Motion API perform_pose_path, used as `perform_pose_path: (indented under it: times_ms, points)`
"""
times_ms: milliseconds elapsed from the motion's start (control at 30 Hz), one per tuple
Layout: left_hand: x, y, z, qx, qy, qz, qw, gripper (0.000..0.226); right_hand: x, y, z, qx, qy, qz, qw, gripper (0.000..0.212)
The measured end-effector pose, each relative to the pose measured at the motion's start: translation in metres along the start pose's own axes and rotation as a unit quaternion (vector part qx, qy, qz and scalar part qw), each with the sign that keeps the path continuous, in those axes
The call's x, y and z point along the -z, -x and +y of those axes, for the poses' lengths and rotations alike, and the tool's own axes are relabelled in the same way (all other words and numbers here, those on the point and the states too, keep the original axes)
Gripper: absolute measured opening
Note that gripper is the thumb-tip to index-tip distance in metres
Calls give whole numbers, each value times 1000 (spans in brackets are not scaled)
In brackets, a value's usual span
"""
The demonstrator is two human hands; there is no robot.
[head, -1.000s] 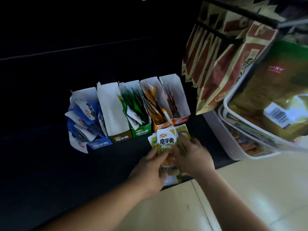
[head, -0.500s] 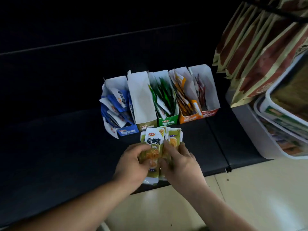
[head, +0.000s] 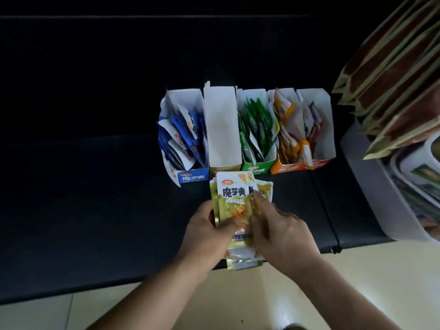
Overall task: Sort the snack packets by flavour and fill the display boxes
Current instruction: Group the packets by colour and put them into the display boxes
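- Just before the empty box (head: 222,129), over the dark surface (head: 95,210): yellow-green packets (head: 234,203), left grip (head: 204,234) and right grip (head: 283,234) both holding the stack.
- Look light, floppy, slick; I'd squeeze the long edges.

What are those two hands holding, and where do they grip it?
A stack of yellow-green foil snack packets. The left hand grips the stack's lower left edge; the right hand holds its lower right side, fingers lying over the front.
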State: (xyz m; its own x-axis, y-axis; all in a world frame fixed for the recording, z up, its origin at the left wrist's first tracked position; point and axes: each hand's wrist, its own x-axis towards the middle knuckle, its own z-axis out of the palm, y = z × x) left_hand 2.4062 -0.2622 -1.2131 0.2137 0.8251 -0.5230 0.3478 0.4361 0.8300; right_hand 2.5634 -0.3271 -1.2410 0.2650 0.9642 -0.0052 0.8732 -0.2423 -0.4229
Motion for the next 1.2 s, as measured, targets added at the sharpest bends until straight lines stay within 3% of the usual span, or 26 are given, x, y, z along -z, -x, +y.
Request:
perform_pose_path:
  times_ms: [133,267,367,500,633,733,867,1000,1133,1200]
  points:
    - [-6,6,0,-66,-42,-53,996,41,-1,3,-2,-2,20,21,1000,58]
    - [-12,11,0,-64,-18,-85,994,51,3,6,-2,10,20,27,999,60]
    - [-15,12,-2,-41,7,-40,998,44,9,6,-4,-33,-16,14,999,52]
    - [-10,16,3,-33,47,-7,998,36,17,11,4,-122,-168,20,978,51]
    - [2,30,14,-57,65,-17,996,38,25,18,-3,-133,-239,88,958,40]
    - [7,40,25,-86,82,-13,993,40,37,14,-20,-108,-285,64,950,35]
    - [21,44,42,-129,81,26,988,43,46,-2,-46,-99,-281,37,954,50]
    - [43,47,59,-148,48,35,987,44,54,-14,-71,-84,-334,-16,939,34]
    - [61,32,82,-165,-72,34,983,50,48,-30,-87,-69,-366,-27,928,53]
    - [66,19,99,-178,-141,37,973,53,45,-43,-91,-101,-407,-23,908,50]
